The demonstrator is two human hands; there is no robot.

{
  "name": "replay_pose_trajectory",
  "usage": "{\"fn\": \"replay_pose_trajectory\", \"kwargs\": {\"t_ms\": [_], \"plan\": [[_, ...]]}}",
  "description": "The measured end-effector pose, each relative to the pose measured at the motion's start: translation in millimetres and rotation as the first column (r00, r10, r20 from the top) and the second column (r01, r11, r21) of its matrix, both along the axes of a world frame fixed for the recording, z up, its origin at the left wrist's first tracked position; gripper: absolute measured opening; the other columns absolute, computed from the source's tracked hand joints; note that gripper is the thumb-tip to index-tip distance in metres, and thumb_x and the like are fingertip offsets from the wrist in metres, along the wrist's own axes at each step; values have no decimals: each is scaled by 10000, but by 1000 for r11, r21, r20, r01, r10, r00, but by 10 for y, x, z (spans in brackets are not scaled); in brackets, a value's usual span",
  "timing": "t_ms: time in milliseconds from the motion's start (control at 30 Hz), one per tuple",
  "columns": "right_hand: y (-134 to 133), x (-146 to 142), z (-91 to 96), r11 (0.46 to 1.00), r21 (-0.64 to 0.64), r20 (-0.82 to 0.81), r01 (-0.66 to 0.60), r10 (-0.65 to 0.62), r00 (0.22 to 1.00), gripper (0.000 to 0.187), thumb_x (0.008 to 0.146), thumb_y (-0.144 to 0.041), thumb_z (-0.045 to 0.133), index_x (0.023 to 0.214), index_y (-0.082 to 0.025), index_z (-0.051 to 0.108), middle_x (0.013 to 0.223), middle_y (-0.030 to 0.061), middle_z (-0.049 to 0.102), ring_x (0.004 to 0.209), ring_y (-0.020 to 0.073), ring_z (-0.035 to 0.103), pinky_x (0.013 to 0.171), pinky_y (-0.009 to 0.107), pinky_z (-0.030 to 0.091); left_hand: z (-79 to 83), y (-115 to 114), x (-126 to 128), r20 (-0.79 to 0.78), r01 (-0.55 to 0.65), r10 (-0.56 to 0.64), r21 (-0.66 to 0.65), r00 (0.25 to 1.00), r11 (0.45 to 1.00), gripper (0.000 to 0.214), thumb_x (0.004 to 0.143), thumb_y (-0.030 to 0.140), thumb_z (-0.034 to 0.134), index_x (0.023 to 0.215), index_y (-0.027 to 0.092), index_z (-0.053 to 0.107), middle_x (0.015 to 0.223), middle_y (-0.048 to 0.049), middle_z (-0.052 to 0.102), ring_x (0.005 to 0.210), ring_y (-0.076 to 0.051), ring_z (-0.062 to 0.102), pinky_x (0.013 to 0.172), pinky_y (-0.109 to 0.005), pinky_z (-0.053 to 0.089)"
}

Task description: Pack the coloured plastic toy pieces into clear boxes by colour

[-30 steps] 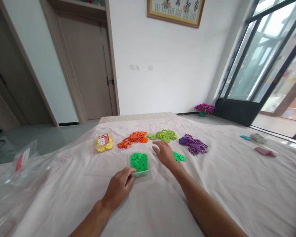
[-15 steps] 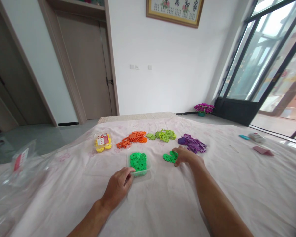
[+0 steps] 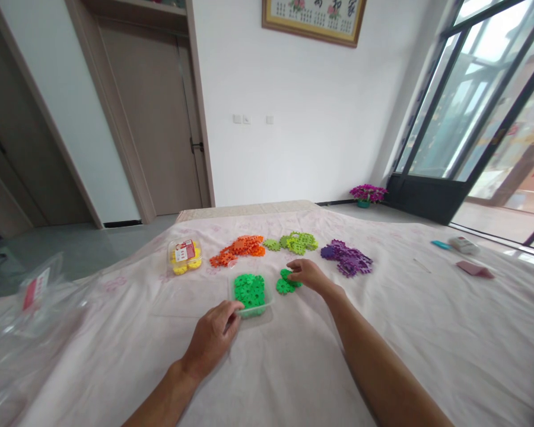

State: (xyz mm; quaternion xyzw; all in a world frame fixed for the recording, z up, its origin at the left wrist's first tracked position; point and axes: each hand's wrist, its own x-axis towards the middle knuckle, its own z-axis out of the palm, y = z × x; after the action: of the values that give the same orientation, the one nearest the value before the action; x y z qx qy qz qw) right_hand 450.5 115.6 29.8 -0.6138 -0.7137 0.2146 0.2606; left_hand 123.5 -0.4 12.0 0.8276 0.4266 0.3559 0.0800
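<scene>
A clear plastic box [image 3: 251, 294] filled with dark green snowflake pieces sits on the pale pink sheet [image 3: 382, 332]. My left hand [image 3: 213, 338] grips the box's near left corner, thumb and fingers closed on its rim. My right hand [image 3: 309, 274] lies just right of the box, fingers curled over a small cluster of loose green pieces [image 3: 285, 283] pressed against the sheet.
Behind the box lie an orange pile [image 3: 240, 248], a light green pile [image 3: 296, 242] and a purple pile [image 3: 347, 258]. A closed box of yellow pieces [image 3: 185, 256] stands at the left. Clear plastic bags [image 3: 26, 308] lie far left; small items [image 3: 465, 258] far right.
My right hand went right to the loose green pieces, closed over them and has dragged them left toward the box. My left hand has stayed on the box corner.
</scene>
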Motion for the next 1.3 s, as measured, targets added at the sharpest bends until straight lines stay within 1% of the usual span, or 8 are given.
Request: {"fn": "replay_pose_trajectory", "kwargs": {"t_ms": [100, 233, 567, 667, 867, 967, 1133, 1300], "plan": [[10, 114, -10, 1000, -12, 4, 18, -18, 1000, 472, 653, -245, 707, 1116, -154, 709, 1003, 68, 723, 868, 205, 655, 743, 253, 477, 14, -7, 3, -1, 2, -2, -4, 1000, 1000, 198, 911, 183, 487, 1073, 241, 585, 959, -16, 689, 821, -139, 662, 786, -260, 528], [-10, 220, -7, 991, -133, 65, -26, 35, 997, 417, 616, -248, 731, 1025, -169, 737, 918, 42, 733, 796, 196, 651, 688, 246, 467, 33, -11, 9, 3, 9, -9, 0, 1000, 1000, 197, 912, 185, 485, 1074, 240, 583, 955, -16, 689, 812, -135, 664, 783, -258, 532], [-102, 121, 71, 992, -123, 85, 39, -29, 996, 267, 606, -244, 747, 854, -159, 700, 759, 6, 685, 700, 156, 607, 565, 212, 396, 35, -16, 16, 13, 6, -6, -1, 1000, 1000, 203, 902, 172, 489, 1064, 238, 593, 944, -12, 692, 805, -135, 670, 781, -252, 535], [-104, 136, 67, 989, -146, 30, 34, -30, 999, 318, 623, -232, 749, 925, -146, 700, 748, 11, 671, 651, 137, 595, 537, 203, 393, 30, -7, 16, 18, 3, -3, -4, 1000, 1000, 210, 896, 168, 494, 1065, 239, 597, 940, -9, 690, 806, -136, 669, 784, -252, 533], [-77, 92, 20, 972, -230, -158, 40, -78, 984, 647, 657, -306, 791, 1247, -125, 599, 738, 12, 654, 565, 107, 571, 533, 206, 432, 17, 3, 5, 23, 9, -9, -10, 1000, 1000, 219, 894, 165, 494, 1075, 239, 592, 946, -10, 687, 807, -136, 664, 788, -255, 529], [-67, 29, -3, 980, -195, -140, 35, -63, 988, 597, 686, -365, 778, 1213, -126, 633, 736, 17, 659, 589, 118, 576, 563, 220, 435, 13, -2, 4, 19, 9, -8, -16, 1000, 1000, 206, 905, 176, 487, 1075, 237, 586, 951, -16, 686, 810, -136, 663, 789, -260, 528], [-67, -73, -22, 998, -29, 87, 57, -54, 995, 352, 700, -338, 728, 1026, -204, 724, 833, 17, 693, 767, 171, 621, 655, 235, 424, 29, -17, 11, 20, 10, -9, -13, 1000, 1000, 207, 902, 173, 490, 1074, 236, 586, 953, -20, 690, 813, -138, 663, 791, -261, 529], [-78, -117, -2, 995, 8, 95, 100, -101, 990, 289, 637, -312, 753, 888, -181, 694, 870, 23, 699, 776, 174, 613, 643, 230, 401, 53, -19, 15, 35, 15, -15, -2, 999, 1000, 213, 891, 168, 495, 1065, 237, 596, 939, -17, 696, 798, -137, 661, 772, -256, 535]]}}
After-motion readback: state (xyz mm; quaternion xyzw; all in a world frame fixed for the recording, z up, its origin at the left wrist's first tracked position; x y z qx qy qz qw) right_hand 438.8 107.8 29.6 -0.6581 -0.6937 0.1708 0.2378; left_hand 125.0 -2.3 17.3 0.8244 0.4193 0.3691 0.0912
